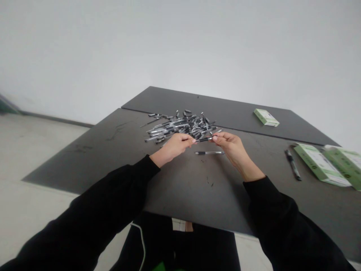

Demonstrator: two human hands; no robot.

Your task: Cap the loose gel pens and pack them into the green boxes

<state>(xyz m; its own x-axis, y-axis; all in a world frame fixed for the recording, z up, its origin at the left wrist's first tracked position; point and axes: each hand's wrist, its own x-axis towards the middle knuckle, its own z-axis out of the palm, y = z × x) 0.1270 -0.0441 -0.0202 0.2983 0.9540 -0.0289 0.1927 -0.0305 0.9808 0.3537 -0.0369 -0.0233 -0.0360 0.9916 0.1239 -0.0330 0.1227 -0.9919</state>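
Observation:
Between my two hands a dark pen (205,139) is held level, just above the dark table. My left hand (180,143) pinches its left end, and my right hand (228,144) pinches the other end; the fingers partly hide both ends. Right below lies a clear pen barrel with a black grip (209,153), flat on the table. Behind my hands spreads a heap of pen parts (180,126), with clear barrels, black grips and small dark caps jumbled together.
The dark table (180,188) has a seam across it and a white wall behind. Far right stand green-and-white boxes (321,163), with a capped black pen (293,165) beside them. Another green box (266,117) lies farther back. A white cable (142,241) hangs near my lap.

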